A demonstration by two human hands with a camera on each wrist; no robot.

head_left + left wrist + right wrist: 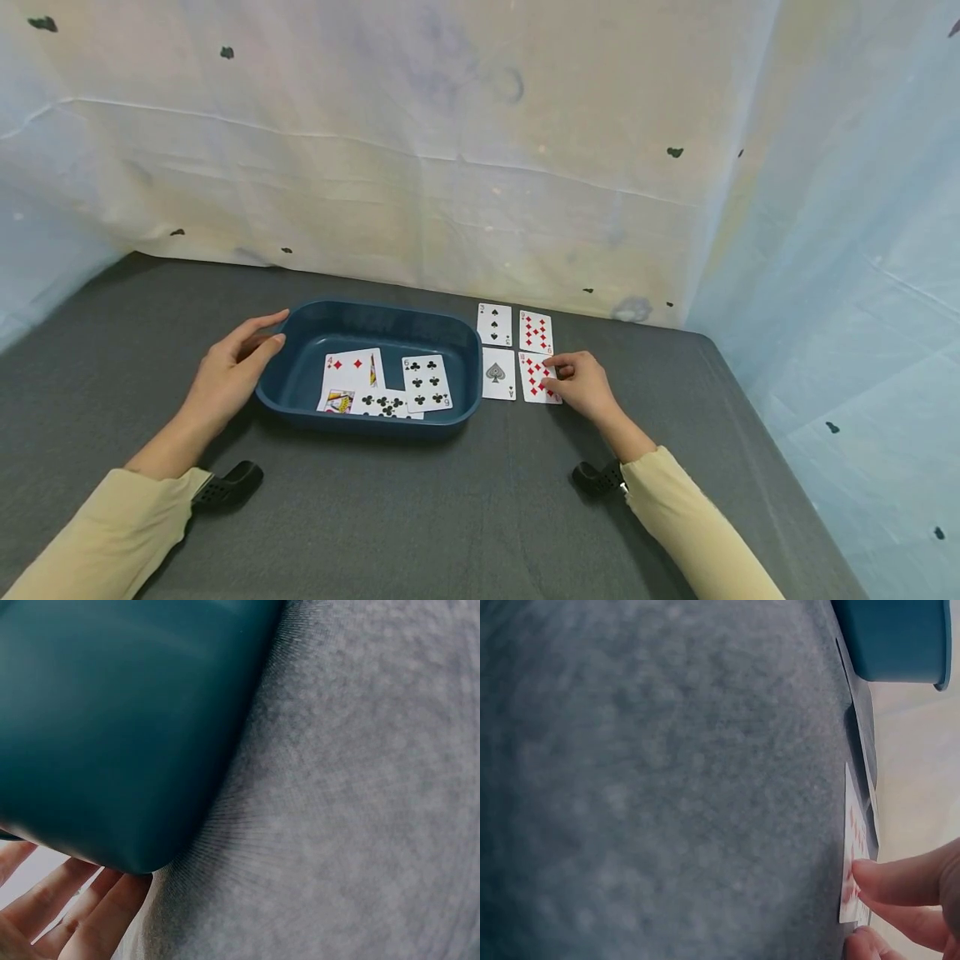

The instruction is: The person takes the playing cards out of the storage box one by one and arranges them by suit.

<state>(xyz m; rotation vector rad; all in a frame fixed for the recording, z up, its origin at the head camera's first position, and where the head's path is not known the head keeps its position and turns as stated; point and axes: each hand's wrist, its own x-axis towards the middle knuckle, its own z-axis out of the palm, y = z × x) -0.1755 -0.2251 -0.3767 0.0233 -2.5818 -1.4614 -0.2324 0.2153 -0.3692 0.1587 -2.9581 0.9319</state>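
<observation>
My left hand [225, 367] is at the left end of a dark blue rectangular tub [360, 423], its thumb and fingers touching the rim. In the left wrist view, its nearly straight fingers [105, 915] meet the end wall, tips partly hidden. My right hand [585, 385] touches the face of a ten of diamonds [531, 385] with thumb and fingertips. A thin strip of that card shows beside the thumb in the right wrist view. Inside the tub are a six of clubs [427, 383], a four of diamonds [337, 373], another clubs card [381, 403] and partly covered face cards.
A three of spades [494, 324], a nine of diamonds [536, 332] and an ace of spades [497, 374] lie face up right of the tub. Grey cloth covers the table [420, 517]. Pale fabric walls [420, 208] rise behind it and to the side.
</observation>
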